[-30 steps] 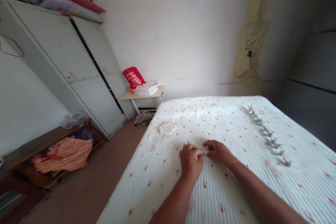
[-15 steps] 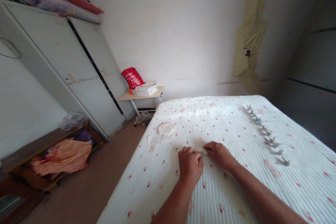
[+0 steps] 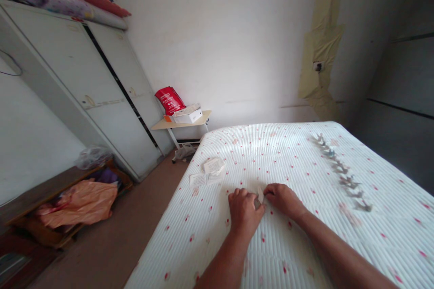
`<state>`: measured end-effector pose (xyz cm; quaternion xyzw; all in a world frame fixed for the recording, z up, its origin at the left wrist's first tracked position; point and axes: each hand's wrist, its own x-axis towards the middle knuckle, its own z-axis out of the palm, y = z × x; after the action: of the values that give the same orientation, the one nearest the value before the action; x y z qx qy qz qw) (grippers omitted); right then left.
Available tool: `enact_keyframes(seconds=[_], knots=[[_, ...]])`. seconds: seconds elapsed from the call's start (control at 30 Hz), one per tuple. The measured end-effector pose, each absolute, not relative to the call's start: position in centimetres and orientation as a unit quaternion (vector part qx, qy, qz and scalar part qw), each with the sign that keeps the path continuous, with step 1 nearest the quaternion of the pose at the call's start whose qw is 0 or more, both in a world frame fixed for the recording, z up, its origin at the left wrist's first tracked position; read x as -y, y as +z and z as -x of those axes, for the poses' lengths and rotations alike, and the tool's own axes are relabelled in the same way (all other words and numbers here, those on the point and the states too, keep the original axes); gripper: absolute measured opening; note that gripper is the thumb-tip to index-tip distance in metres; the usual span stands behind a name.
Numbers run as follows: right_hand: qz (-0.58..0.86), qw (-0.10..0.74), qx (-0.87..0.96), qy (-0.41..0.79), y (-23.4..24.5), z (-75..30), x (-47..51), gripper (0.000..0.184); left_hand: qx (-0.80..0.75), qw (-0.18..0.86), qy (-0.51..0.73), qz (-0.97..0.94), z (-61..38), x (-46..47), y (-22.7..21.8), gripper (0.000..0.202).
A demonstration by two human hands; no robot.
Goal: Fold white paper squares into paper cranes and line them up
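Both my hands rest close together on the white bed cover with red dots [image 3: 298, 153]. My left hand [image 3: 244, 210] and my right hand [image 3: 284, 198] each pinch a small pale piece of paper [image 3: 260, 196] that stands up between them. The fingers of both hands are curled in. A small pile of paper slips [image 3: 210, 170] lies just beyond my left hand, near the bed's left edge. A row of several small folded paper figures [image 3: 342, 174] runs along the right side of the bed.
A tall white wardrobe [image 3: 101, 99] with rolled bedding on top stands at the left. A small side table [image 3: 181, 124] holds a red bag and white boxes by the far wall. A low wooden shelf [image 3: 61, 198] with an orange bag sits on the floor at left.
The small paper between my fingers has gone from lying flat to standing up on edge. Both hands stayed in nearly the same place on the bed.
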<state>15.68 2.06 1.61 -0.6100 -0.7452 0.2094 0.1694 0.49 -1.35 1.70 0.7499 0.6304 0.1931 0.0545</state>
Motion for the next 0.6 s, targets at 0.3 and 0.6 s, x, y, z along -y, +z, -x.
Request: enact_keyframes(seconds=[0.3,0.6], knots=[[0.603,0.172,0.748,0.218,1.84,-15.74,-1.80,0.023,-0.620,0.029,0.195,-0.760,-0.45,1.38,1.72,0.012],[0.534,0.242,0.787,0.189,1.19,-16.25,-1.97,0.028,-0.606,0.011,0.204,-0.769,-0.18,1.23,1.29,0.010]])
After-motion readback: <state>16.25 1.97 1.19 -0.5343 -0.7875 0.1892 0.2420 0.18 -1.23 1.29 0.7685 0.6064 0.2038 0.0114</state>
